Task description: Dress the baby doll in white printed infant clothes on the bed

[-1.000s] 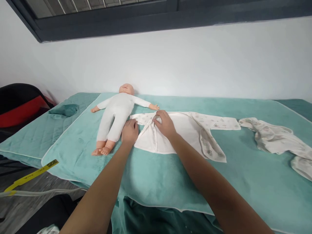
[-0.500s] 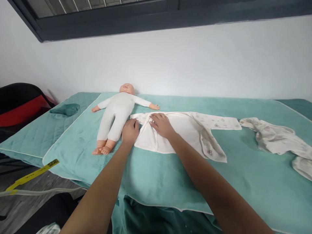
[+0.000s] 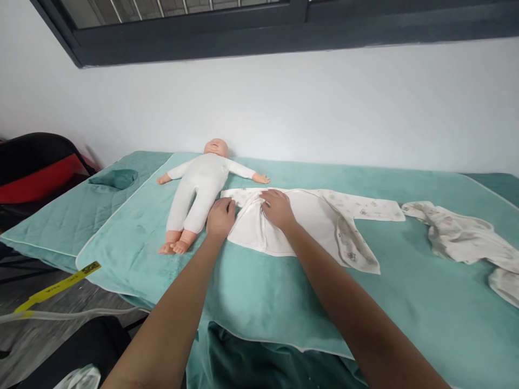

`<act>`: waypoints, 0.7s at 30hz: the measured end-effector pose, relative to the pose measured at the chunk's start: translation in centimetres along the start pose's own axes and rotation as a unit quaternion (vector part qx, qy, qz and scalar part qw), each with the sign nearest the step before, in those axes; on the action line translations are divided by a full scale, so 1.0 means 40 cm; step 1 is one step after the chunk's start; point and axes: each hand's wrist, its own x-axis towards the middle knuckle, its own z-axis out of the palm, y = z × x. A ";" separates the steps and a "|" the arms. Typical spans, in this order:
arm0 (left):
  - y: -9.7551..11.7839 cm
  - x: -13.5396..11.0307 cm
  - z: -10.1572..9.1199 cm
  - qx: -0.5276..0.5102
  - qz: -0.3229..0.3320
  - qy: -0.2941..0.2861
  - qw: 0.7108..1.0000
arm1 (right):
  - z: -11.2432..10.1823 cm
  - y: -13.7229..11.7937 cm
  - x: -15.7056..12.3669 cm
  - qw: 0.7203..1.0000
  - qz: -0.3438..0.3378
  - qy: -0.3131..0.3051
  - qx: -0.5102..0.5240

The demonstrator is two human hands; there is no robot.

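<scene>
A white baby shirt [image 3: 308,221] with printed sleeves lies spread on the green bedding, its front panels opened out. My right hand [image 3: 279,209] is closed on the bunched cloth of its left front, near the upper edge. Beside the left sleeve [image 3: 239,195] is my left hand [image 3: 221,217], resting with fingers slightly bent and the thumb apart; its fingertips touch or nearly touch the sleeve. Just left of that hand, a baby doll [image 3: 198,186] in a white body lies on its back, arms outstretched and legs toward me.
Crumpled white baby clothing [image 3: 462,229] lies at the right on the green bedding [image 3: 425,324]. A small green pillow [image 3: 113,179] is at the left, near a black and red chair [image 3: 44,173]. A yellow tag [image 3: 60,286] hangs by a pale cable at lower left.
My right hand has moved slightly right, and the shirt's cloth has wrinkled under its fingers. My left hand stays near the sleeve. The whole view has shifted a little.
</scene>
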 end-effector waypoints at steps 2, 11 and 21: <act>-0.001 0.001 0.000 -0.001 0.000 -0.001 1.000 | 0.001 0.005 0.001 1.000 0.001 -0.001 0.001; -0.001 0.004 0.000 -0.007 0.007 -0.006 1.000 | 0.000 -0.009 -0.005 0.997 -0.033 -0.066 0.017; -0.003 0.003 -0.002 -0.014 0.007 -0.008 1.000 | 0.005 -0.025 -0.014 0.994 0.024 -0.104 -0.003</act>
